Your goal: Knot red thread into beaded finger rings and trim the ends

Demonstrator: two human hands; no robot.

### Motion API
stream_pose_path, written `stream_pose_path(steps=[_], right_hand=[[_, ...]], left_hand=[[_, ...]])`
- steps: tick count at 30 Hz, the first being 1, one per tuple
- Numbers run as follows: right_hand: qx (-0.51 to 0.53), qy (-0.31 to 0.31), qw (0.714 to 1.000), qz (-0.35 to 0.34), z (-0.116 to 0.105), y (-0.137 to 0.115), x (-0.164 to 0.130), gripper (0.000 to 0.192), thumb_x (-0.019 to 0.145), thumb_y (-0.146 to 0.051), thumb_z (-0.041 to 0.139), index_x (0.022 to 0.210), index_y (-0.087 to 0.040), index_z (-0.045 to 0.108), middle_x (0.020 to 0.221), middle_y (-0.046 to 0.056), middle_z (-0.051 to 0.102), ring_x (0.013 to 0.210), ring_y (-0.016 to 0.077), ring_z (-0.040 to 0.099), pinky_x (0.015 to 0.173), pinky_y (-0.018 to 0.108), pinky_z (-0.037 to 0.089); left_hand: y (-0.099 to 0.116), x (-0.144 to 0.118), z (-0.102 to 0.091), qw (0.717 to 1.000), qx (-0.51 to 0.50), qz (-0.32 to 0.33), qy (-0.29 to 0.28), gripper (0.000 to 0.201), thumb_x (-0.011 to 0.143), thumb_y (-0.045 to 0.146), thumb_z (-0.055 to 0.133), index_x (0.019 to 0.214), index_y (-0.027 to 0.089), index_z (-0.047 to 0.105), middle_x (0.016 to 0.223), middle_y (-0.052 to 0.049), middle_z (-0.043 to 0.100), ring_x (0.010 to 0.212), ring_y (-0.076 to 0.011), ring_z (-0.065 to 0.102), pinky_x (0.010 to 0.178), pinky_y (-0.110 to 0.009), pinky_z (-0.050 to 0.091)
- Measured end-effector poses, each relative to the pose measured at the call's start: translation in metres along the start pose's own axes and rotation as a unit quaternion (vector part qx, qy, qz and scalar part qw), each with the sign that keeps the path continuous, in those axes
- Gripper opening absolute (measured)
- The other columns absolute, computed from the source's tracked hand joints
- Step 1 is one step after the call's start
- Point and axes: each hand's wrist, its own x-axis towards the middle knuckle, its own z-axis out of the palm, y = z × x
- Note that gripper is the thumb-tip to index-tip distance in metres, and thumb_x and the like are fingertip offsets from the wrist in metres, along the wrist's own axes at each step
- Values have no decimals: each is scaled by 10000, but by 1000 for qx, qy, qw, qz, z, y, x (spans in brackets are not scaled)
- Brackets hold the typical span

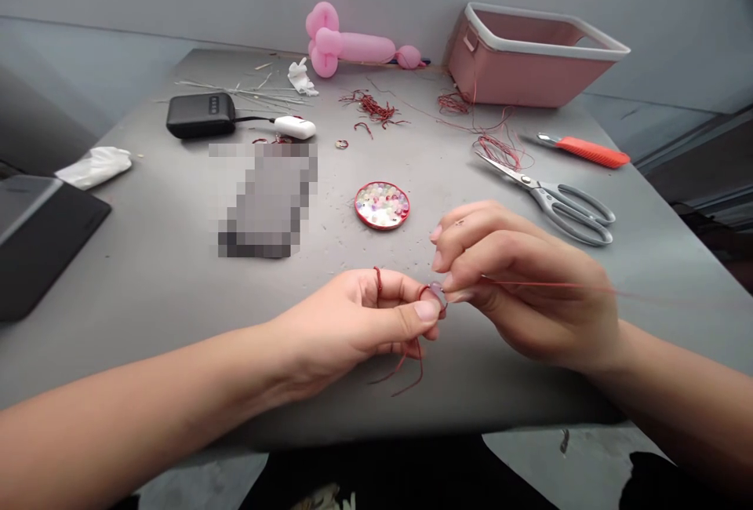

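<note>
With the left hand (358,322) pinching a pale round bead (438,293) and the right hand (518,282) gripping thin red thread (547,285), a tug could slip the bead free.

Matt grey table (176,275), shiny metal scissors (553,200), glossy translucent bead (438,293) w/ thin red cord (547,285), pink plastic bin (529,55).
</note>
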Motion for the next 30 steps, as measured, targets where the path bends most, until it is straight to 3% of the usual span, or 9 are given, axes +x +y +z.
stream_pose_path(steps=[8, 12, 16, 24, 30], right_hand=[[5, -22, 1000, 1, 4, -6, -2, 174, 853, -75, 595, 803, -240, 570, 785, 18, 640, 809, 177, 596, 732, 358, 516], [33, -31, 998, 48, 4, -8, -5, 176, 867, -66, 564, 843, -238, 532, 813, 25, 606, 831, 177, 580, 756, 369, 506], [75, 24, 992, 98, 8, -10, -6, 149, 877, -88, 580, 838, -223, 528, 807, 26, 567, 809, 156, 567, 711, 320, 510], [229, 105, 946, 202, 16, -13, -6, 103, 897, -205, 648, 806, -206, 602, 821, 24, 581, 815, 130, 589, 694, 253, 541], [331, 86, 906, 252, 20, -11, -6, 24, 879, -221, 685, 859, -217, 673, 821, -3, 621, 773, 110, 617, 712, 257, 546]], left_hand=[[8, -3, 4, 993, 116, 13, -11, 296, 632, 286, 860, 660, 158, 594, 614, 53, 526, 542, -59, 410, 480, -182, 315], [5, -3, 4, 990, 133, 41, -8, 288, 664, 290, 838, 670, 156, 583, 613, 57, 508, 550, -58, 410, 497, -187, 323], [3, -3, 5, 990, 118, 82, 0, 241, 710, 261, 808, 708, 156, 591, 651, 51, 530, 606, -66, 451, 569, -196, 364], [-2, -5, 10, 981, 60, 183, 26, 122, 793, 174, 734, 774, 174, 613, 709, 48, 565, 670, -72, 519, 652, -190, 439], [-6, -8, 8, 954, 151, 249, 78, 89, 860, 223, 679, 799, 184, 628, 737, 36, 613, 682, -80, 552, 644, -198, 449]])
